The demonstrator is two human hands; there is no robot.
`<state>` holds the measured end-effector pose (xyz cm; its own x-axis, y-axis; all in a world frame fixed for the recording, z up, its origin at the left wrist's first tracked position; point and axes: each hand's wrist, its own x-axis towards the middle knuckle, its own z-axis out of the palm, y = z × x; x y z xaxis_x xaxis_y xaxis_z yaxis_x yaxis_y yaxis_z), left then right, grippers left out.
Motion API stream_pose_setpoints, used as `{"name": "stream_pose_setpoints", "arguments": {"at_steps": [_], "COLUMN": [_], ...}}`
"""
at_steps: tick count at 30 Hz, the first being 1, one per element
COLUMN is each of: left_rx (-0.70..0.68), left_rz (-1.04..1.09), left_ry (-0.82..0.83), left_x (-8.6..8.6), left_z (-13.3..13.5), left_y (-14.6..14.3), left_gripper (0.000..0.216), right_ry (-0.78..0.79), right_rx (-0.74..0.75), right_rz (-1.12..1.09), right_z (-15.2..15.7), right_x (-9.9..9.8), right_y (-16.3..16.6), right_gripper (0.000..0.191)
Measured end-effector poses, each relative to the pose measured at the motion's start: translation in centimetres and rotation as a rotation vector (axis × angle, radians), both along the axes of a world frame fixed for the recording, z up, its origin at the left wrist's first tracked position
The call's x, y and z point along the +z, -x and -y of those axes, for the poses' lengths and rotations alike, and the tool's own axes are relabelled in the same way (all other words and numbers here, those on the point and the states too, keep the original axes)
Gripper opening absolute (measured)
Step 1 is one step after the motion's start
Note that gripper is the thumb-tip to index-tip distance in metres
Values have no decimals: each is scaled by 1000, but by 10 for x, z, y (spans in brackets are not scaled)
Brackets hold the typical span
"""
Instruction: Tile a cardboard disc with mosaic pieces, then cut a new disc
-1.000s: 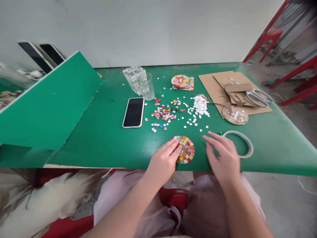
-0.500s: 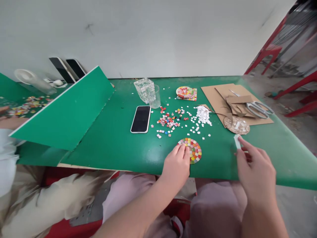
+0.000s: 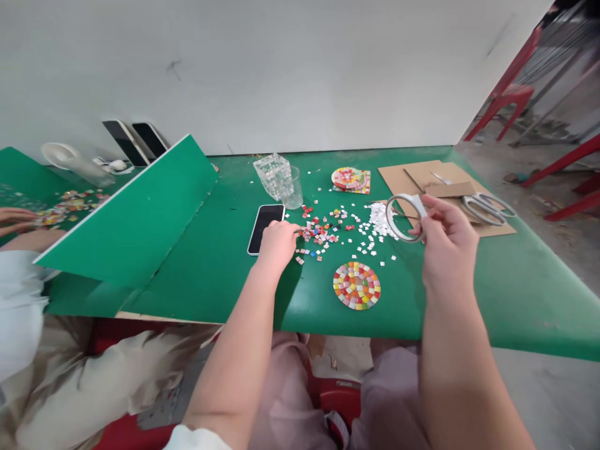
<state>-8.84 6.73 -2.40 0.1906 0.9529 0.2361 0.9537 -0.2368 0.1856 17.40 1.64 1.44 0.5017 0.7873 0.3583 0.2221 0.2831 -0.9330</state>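
Green table (image 3: 210, 287), pale wall (image 3: 300, 75) on my feed, red chairs (image 3: 515, 100) beyond, right hand (image 3: 447, 240) gripping the tape roll (image 3: 418, 205), lifted since earlier, left hand (image 3: 277, 247) gone from the round mosaic (image 3: 357, 286) near the edge to the loose tiles (image 3: 319, 234), I cannot tell if pinching.

Even, diffuse indoor light, medium brightness, source out of frame; wall (image 3: 328, 81) reads flat grey, soft shadow just right of the left forearm (image 3: 244, 350) on the green tabletop (image 3: 210, 275), pale sheen toward its right end. Wide-angle stretch grows toward the borders. Loose tiles (image 3: 320, 235) look a bit smeared up close, red chairs (image 3: 518, 99) at right are soft, top right corner goes dim.
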Motion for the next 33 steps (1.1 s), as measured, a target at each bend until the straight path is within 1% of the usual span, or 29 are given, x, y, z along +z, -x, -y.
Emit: {"name": "stream_pose_setpoints", "arguments": {"at_steps": [2,4,7,10,12,14,18,23,27,30,33], "left_rx": [3,2,-63,-158,-207,-236,-242,-254,-234,-199,-157], "left_rz": [8,40,82,48,17,-2,-5,39,108,209,310], "left_ry": [3,2,21,139,225,262,267,256,233,250,234], "left_x": [-2,1,9,11,8,5,0,0,2,4,5], "left_z": [5,9,15,21,25,26,26,24,26,28,28], "left_y": [0,-1,-3,-3,-2,-2,-4,-6,-6,-7,-7], "left_gripper": [26,29,25,19,20,22,16,10,6,2,5], "right_ry": [12,-5,-19,-23,-43,-47,-15,-2,3,14,24], "right_rx": [18,40,40,26,30,46,57,71,69,73,82], "right_rz": [-137,-233,-327,-380,-392,-384,-360,-351,-326,-339,-354], "right_z": [-5,-7,-9,-10,-11,-11,-11,-10,-9,-9,-8], "right_x": [-16,-24,-25,-24,-24,-25,-26,-26,-26,-26,-26], "right_y": [-2,-4,-4,-3,-2,0,3,4,4,5,6], "right_gripper": [32,29,24,25,26,27,32,36,36,37,38]}}
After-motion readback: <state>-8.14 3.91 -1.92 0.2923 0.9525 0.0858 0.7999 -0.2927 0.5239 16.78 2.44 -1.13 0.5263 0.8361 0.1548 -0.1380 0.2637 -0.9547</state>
